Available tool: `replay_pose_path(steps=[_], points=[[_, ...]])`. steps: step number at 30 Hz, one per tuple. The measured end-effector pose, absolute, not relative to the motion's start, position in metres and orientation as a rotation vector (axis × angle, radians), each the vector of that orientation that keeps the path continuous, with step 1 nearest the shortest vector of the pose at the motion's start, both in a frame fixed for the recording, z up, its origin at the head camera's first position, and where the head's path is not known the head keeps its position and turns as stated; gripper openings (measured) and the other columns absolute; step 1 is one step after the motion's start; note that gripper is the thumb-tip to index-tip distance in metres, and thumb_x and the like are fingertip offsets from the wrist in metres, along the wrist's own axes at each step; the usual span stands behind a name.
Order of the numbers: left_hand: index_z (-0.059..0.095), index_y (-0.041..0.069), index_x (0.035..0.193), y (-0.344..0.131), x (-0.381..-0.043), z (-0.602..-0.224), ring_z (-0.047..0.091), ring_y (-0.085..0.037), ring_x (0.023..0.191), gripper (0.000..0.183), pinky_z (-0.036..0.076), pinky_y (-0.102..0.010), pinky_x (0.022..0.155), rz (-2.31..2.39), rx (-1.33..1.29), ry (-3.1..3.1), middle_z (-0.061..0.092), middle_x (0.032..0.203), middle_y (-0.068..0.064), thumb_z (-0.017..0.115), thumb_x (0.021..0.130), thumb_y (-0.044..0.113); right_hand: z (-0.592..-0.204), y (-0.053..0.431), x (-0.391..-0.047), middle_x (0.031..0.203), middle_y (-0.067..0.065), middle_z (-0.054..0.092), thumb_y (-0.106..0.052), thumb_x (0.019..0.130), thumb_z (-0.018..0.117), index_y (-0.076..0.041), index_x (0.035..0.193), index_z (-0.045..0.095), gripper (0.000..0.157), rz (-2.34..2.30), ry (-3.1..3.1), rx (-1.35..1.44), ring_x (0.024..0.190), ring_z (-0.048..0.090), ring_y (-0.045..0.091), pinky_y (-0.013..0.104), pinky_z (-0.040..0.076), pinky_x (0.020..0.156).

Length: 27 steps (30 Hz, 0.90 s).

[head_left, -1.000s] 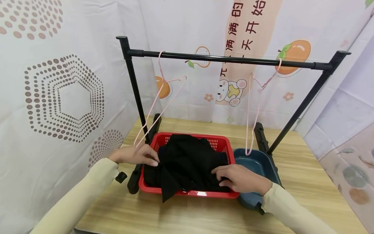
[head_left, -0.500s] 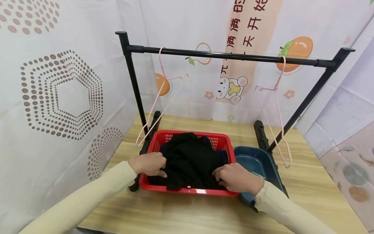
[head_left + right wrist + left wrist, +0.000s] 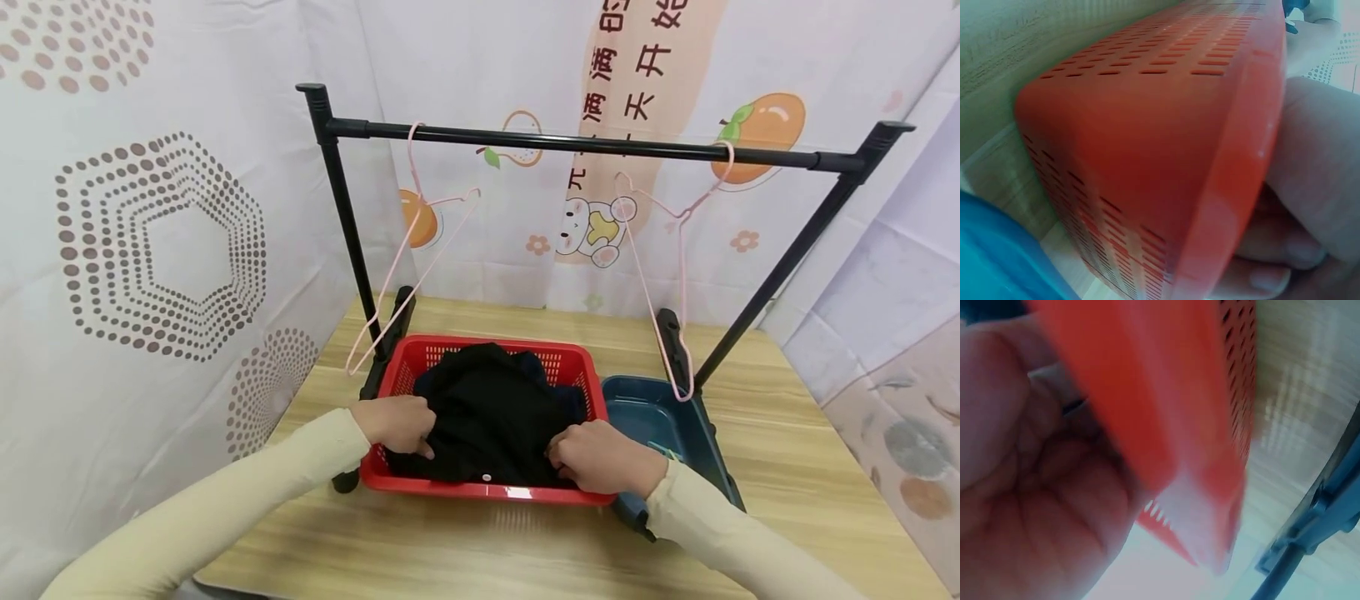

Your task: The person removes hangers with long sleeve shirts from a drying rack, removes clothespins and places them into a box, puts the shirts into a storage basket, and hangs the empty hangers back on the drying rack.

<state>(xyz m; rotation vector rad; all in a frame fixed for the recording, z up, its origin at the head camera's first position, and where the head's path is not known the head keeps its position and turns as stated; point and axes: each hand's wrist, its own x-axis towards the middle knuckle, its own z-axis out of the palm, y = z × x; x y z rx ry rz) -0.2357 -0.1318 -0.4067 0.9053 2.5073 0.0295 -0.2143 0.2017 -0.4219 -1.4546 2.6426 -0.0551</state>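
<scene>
A black garment [image 3: 491, 417] with a small white button near its front edge lies heaped in a red perforated basket [image 3: 487, 492]. My left hand [image 3: 397, 423] pinches the garment at its left side, fingers curled down inside the rim. On the right, my right hand [image 3: 596, 457] grips the cloth near the basket's front right corner. In the right wrist view, curled fingers [image 3: 1266, 278] show just behind the rim. The left wrist view has the palm beside the basket wall; the cloth in the fingers is mostly hidden there.
Over the basket stands a black rack [image 3: 592, 148]. Two pink hangers [image 3: 397, 258] hang from its bar, one at each end. A dark blue tray [image 3: 637, 408] sits right of the basket on the wooden table [image 3: 450, 558]. Dark blue cloth [image 3: 573, 400] shows under the black garment.
My left hand has moved right, from the rim into the basket. The garment's corner that hung over the front rim is now inside. The right hanger has swung.
</scene>
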Motion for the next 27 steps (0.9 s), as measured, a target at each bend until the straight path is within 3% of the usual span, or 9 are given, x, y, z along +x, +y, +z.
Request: replay_pose_path(steps=[4,8,11,13,16,18,21,24,27], points=[[0.046,0.018,0.053,-0.138,-0.240,-0.389,0.030,-0.007,0.047,0.055,0.031,-0.022,0.052,0.055,0.879,2.436,0.031,0.047,0.009,0.070,0.098,0.038,-0.423,0.202,-0.215,0.096,-0.007,0.074,-0.024,0.094,0.075,-0.017,0.089,0.078,0.008,-0.093,2.623,-1.467,0.066,0.058,0.005,0.029,0.057,0.067],[0.057,0.016,0.065,-0.143,-0.240,-0.375,0.035,-0.005,0.053,0.046,0.034,-0.025,0.052,0.101,1.081,2.642,0.041,0.062,0.009,0.073,0.092,0.050,-0.427,0.203,-0.215,0.070,-0.013,0.062,-0.042,0.100,0.066,-0.021,0.075,0.069,0.033,-0.297,2.637,-1.397,0.057,0.051,0.001,0.023,0.048,0.058],[0.072,0.012,0.101,-0.140,-0.235,-0.373,0.051,-0.007,0.068,0.049,0.049,-0.028,0.063,0.096,1.255,2.809,0.057,0.089,0.004,0.079,0.083,0.058,-0.431,0.205,-0.215,0.057,-0.015,0.044,-0.051,0.102,0.059,-0.023,0.073,0.059,0.040,-0.472,2.657,-1.333,0.049,0.043,0.000,0.022,0.040,0.052],[0.063,0.011,0.133,-0.135,-0.231,-0.374,0.061,-0.011,0.081,0.075,0.056,-0.033,0.076,0.073,1.288,2.804,0.062,0.111,-0.001,0.082,0.079,0.060,-0.433,0.207,-0.214,0.059,-0.016,0.044,-0.051,0.102,0.058,-0.020,0.085,0.058,0.035,-0.545,2.669,-1.309,0.049,0.043,-0.001,0.022,0.041,0.053],[0.044,0.012,0.154,-0.129,-0.226,-0.379,0.066,-0.017,0.094,0.099,0.056,-0.036,0.088,0.008,1.249,2.727,0.062,0.128,-0.006,0.084,0.078,0.059,-0.434,0.208,-0.214,0.069,-0.017,0.057,-0.047,0.102,0.062,-0.013,0.118,0.053,0.038,-0.626,2.676,-1.267,0.054,0.050,-0.004,0.025,0.050,0.059],[0.040,0.012,0.157,-0.128,-0.224,-0.383,0.066,-0.018,0.098,0.105,0.056,-0.036,0.088,-0.083,1.226,2.703,0.062,0.130,-0.007,0.086,0.075,0.059,-0.433,0.209,-0.214,0.077,-0.014,0.066,-0.043,0.102,0.064,-0.011,0.138,0.044,0.052,-0.650,2.675,-1.257,0.056,0.055,-0.005,0.027,0.055,0.065],[0.050,0.009,0.152,-0.128,-0.222,-0.388,0.068,-0.018,0.099,0.100,0.058,-0.035,0.082,-0.209,1.259,2.705,0.065,0.128,-0.007,0.084,0.074,0.063,-0.432,0.208,-0.214,0.089,-0.009,0.074,-0.037,0.101,0.066,-0.010,0.152,0.041,0.062,-0.625,2.667,-1.299,0.062,0.060,-0.005,0.029,0.057,0.071],[0.065,0.008,0.137,-0.125,-0.223,-0.394,0.069,-0.015,0.091,0.080,0.058,-0.032,0.074,-0.271,1.364,2.713,0.069,0.116,-0.004,0.077,0.082,0.065,-0.430,0.207,-0.215,0.071,-0.009,0.067,-0.033,0.102,0.067,-0.012,0.150,0.051,0.055,-0.543,2.654,-1.343,0.051,0.053,-0.004,0.024,0.051,0.057],[0.074,0.011,0.121,-0.121,-0.225,-0.400,0.068,-0.012,0.081,0.058,0.058,-0.028,0.069,-0.272,1.457,2.716,0.072,0.104,-0.001,0.072,0.090,0.061,-0.428,0.208,-0.215,0.053,-0.013,0.046,-0.032,0.102,0.067,-0.017,0.146,0.059,0.048,-0.493,2.649,-1.319,0.040,0.038,-0.001,0.020,0.038,0.047]])
